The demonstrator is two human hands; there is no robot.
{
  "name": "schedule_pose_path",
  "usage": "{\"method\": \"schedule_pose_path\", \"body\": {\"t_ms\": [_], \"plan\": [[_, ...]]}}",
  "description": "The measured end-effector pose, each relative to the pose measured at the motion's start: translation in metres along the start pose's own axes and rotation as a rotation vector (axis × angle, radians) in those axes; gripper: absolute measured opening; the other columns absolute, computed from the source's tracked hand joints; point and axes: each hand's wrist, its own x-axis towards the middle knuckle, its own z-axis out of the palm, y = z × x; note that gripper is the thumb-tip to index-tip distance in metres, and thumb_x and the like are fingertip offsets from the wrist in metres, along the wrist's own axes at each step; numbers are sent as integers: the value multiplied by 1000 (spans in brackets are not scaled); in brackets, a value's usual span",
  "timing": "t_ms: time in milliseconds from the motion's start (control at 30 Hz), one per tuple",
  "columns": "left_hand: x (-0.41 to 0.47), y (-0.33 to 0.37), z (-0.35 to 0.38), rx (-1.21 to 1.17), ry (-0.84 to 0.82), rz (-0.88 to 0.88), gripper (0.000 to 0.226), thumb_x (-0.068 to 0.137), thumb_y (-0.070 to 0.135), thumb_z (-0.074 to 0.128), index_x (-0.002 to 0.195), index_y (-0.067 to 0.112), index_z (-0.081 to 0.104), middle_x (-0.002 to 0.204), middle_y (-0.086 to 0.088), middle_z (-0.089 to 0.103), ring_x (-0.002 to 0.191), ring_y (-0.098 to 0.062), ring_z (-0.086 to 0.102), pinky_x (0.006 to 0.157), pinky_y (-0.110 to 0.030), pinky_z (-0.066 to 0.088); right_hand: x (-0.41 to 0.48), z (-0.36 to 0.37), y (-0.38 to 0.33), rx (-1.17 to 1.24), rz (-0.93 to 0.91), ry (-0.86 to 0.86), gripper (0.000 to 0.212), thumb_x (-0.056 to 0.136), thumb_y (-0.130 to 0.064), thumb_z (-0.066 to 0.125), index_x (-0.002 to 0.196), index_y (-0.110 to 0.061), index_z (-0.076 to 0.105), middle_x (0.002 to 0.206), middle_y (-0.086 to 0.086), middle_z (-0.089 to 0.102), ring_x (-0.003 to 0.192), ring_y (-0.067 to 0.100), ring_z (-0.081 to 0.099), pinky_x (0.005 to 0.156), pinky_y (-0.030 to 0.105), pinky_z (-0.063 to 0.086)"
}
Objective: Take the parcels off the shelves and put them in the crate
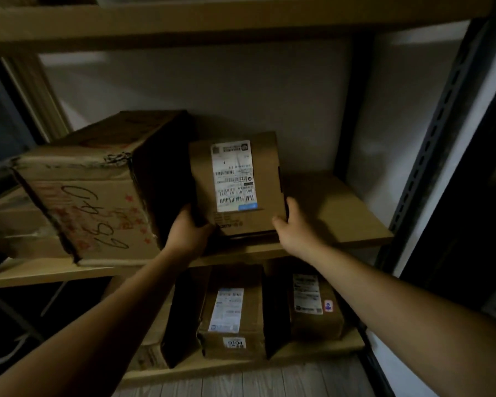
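Hands [188, 230] [294, 229] grip labelled parcel [235, 181] over wooden shelf [341, 207].

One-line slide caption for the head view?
Both hands, left and right, grip a labelled parcel on the middle shelf.

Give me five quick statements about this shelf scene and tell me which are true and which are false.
1. Both hands hold the labelled parcel. True: the left hand and the right hand grip its two sides.
2. The parcel's white label faces the camera. True.
3. The big box with handwriting sits to the right of the held parcel. False: it sits to its left.
4. The lower shelf holds no parcels. False: several boxes stand there, at least two with labels.
5. The crate is in view. False: no crate shows.
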Motion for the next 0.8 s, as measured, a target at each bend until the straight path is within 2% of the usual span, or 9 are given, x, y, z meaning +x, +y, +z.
{"method": "schedule_pose_path", "body": {"t_ms": [67,133,267,333,400,533,600,667,800], "plan": [[-4,-1,1,0,41,41,65,84,16,66,140,20,34,134,-4,52,120,-25,53,96,-46,49,-3,-1,0,29,-11,18,58,102,-17,39,152,-22,10,149,4,36,131,23,41,85,24,31],[-5,0,2,-2,53,58,66,85,17,65,142,21,33,135,-3,51,122,-24,52,97,-46,49,-4,1,-2,8,-19,37,58,102,-20,38,152,-23,9,149,4,35,129,23,42,86,26,34],[-2,16,5,65,65,94,57,91,17,58,143,21,34,135,-3,51,122,-23,52,92,-33,47,5,1,-5,-80,-35,156,55,101,-28,40,151,-22,18,154,3,21,134,24,36,107,40,37],[2,25,7,119,69,90,51,95,19,52,142,20,34,131,-3,52,116,-19,54,83,-26,44,12,0,-10,-49,-17,169,50,101,-32,38,148,-22,27,150,6,28,131,26,40,104,41,41],[6,30,9,167,22,50,38,97,24,47,135,21,43,115,4,55,98,-11,57,74,-22,47,16,0,-12,-59,8,158,44,101,-35,36,142,-18,37,145,10,36,127,28,45,99,39,45],[11,31,10,269,-124,-57,24,96,27,47,118,20,56,102,-2,60,87,-14,61,79,-34,54,18,0,-10,-209,68,120,43,101,-38,34,133,-10,45,135,13,47,119,30,50,90,34,43],[6,36,8,249,-196,-79,25,96,25,47,120,19,55,106,-4,60,90,-15,60,81,-32,52,17,0,-8,-254,114,103,47,101,-39,35,136,-9,42,138,15,44,123,32,48,91,33,41],[-1,44,0,251,-231,-62,34,96,25,49,129,21,48,118,-5,58,101,-17,58,85,-30,49,14,1,-11,-343,117,140,55,100,-44,36,143,-11,34,145,15,34,131,34,38,101,38,37],[-21,66,-30,450,-164,132,60,92,30,56,146,23,30,143,-4,43,127,-20,46,97,-32,41,4,6,-38,-462,-88,248,64,96,-52,39,150,-23,20,153,8,18,138,31,24,108,45,30]]}}
